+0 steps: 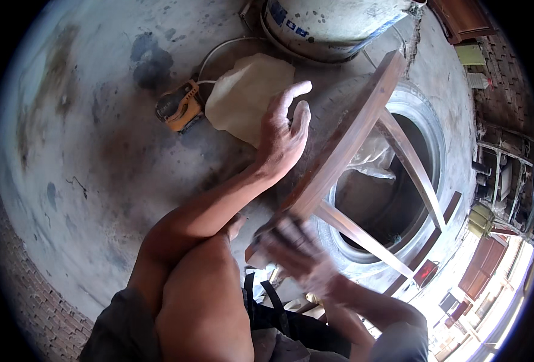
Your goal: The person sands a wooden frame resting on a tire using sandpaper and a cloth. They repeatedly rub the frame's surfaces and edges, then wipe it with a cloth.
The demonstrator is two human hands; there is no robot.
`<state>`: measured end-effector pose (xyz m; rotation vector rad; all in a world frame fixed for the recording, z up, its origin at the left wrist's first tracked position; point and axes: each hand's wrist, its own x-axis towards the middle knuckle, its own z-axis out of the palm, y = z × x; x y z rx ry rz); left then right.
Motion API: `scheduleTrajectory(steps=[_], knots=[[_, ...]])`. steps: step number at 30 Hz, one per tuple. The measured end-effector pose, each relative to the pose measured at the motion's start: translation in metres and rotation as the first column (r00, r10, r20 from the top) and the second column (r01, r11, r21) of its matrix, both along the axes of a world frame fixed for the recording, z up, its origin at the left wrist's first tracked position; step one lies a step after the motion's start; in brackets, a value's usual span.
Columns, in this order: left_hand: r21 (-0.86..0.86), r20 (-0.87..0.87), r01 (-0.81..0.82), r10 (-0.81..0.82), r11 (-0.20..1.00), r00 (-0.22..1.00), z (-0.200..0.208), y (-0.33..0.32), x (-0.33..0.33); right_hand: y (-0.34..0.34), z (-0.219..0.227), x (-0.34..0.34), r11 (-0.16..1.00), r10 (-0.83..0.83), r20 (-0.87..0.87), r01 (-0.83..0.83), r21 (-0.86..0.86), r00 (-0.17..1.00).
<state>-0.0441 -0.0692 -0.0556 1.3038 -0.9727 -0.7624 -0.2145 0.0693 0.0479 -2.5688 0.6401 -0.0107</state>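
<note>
Two hands, left (284, 134) and right (294, 250), on dark wooden frame (345, 142) beside blue-labelled white drum (333, 24).

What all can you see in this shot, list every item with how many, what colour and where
wooden frame: one, dark brown, slanting across the tyre, with paler rails running off to the right
tyre: one, dusty grey, lying flat on the floor at centre right
power sander: one, orange and black, on the floor upper left of centre, white cord attached
dust bag: one, cream, beside the sander
drum: one, white with blue marks, top centre
concrete floor: grey, stained, filling the left side
brick wall: reddish, far right
left hand: open, fingers spread, against the frame's upper part
right hand: blurred, at the frame's lower end; its grip is unclear
</note>
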Motion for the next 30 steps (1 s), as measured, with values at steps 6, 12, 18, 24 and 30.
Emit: scheduleTrajectory(steps=[6,12,18,24,30], knots=[[-0.005,0.086,0.053,-0.053,0.999,0.995,0.002,0.009,-0.003,-0.016,-0.016,-0.03,0.979,-0.193,-0.03,0.195,0.053,0.981],[0.08,-0.008,0.086,-0.085,0.993,0.996,0.008,0.007,-0.006,0.047,0.004,-0.006,0.964,0.239,-0.095,-0.248,-0.094,0.966],[-0.004,0.019,0.072,-0.072,0.997,0.997,-0.001,0.01,-0.006,-0.018,0.01,-0.024,0.998,0.043,-0.133,-0.05,-0.045,0.99],[0.053,-0.017,0.088,-0.087,0.995,0.996,0.001,0.009,-0.007,-0.045,-0.001,-0.036,0.982,-0.119,-0.104,0.101,-0.159,0.987],[0.048,-0.087,0.084,-0.08,0.995,0.993,0.008,0.008,-0.003,-0.056,0.012,-0.027,0.934,-0.293,-0.128,0.255,-0.248,0.948]])
